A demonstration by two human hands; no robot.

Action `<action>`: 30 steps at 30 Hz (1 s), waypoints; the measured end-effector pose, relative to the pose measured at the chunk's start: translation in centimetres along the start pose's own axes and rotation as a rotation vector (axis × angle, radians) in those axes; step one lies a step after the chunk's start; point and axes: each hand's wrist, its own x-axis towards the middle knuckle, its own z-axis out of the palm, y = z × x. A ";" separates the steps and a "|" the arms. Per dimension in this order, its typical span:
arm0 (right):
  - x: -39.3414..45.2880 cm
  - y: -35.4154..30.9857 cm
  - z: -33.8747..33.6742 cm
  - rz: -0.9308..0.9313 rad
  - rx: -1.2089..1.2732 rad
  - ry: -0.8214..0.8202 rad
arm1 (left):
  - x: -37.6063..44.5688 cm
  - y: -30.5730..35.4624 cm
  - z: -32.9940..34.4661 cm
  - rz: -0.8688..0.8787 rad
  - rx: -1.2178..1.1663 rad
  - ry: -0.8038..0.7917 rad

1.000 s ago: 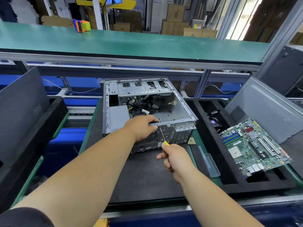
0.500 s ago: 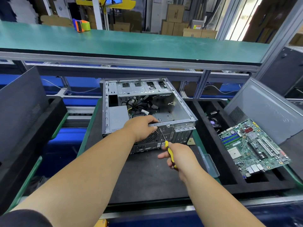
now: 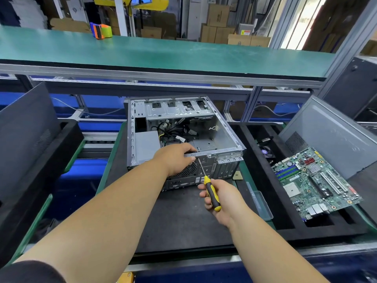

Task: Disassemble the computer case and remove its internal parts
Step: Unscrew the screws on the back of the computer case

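On the black foam mat (image 3: 179,221), the open grey metal computer case (image 3: 222,139) lies on its side, the left hand (image 3: 176,159) gripping its near top rail while the right hand (image 3: 221,198) holds a yellow-and-black-handled screwdriver (image 3: 212,195), tip at the rear panel.

Head cam, wide-angle, looks fwd/down, close over bench (image 3: 183,221).

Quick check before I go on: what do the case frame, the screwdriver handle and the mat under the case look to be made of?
Case frame: bare sheet metal, likely steel; dull grey sheen, stamped slots, folded edges.
Screwdriver handle: moulded plastic or rubber, glossy yellow with black grip sections.
Mat: matte black, probably foam or rubber; no reflections, though the texture is unclear.
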 end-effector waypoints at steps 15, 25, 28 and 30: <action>0.6 0.7 0.0 -0.135 -0.211 0.050 | 0.0 0.0 0.0 0.005 0.014 -0.001; 0.2 0.3 -0.4 -0.554 -0.911 0.327 | 0.0 -0.2 0.1 0.006 0.002 -0.001; 0.4 0.1 0.1 -0.390 -0.821 0.241 | 0.1 -0.2 0.2 0.013 0.007 0.009; 0.5 -0.2 0.5 -0.146 -0.471 0.137 | 0.1 -0.2 0.2 0.014 0.007 0.013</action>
